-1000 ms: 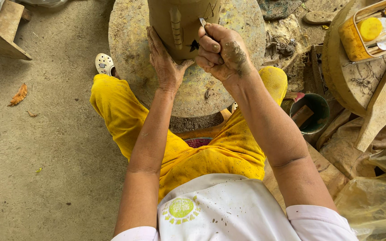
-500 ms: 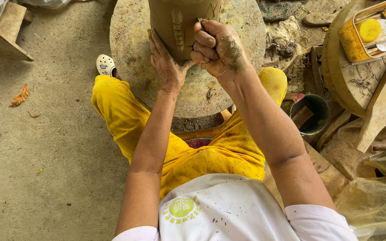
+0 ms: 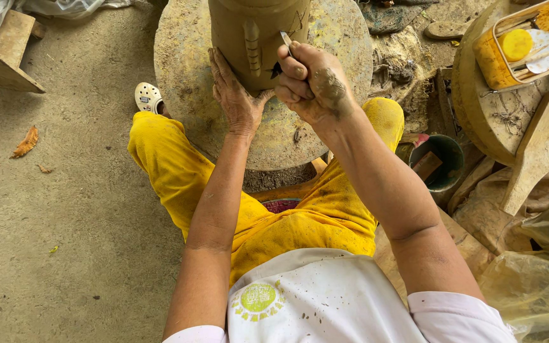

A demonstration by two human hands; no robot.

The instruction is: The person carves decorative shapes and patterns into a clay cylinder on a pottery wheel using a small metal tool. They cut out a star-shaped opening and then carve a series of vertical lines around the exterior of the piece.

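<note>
A tall brown clay vessel (image 3: 255, 35), smooth-walled with a raised ribbed strip down its side, stands on a round stone wheel (image 3: 185, 70). The left hand (image 3: 236, 95) lies spread against its base; the right hand's (image 3: 312, 82) grip pinches a thin metal tool (image 3: 285, 39) touching the wall.

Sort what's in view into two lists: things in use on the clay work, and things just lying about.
In use:
clay vessel
round turntable
thin carving tool in right hand
left hand bracing the vessel

Lying about:
yellow tray
green bucket
wooden paddle
dry leaf
</note>
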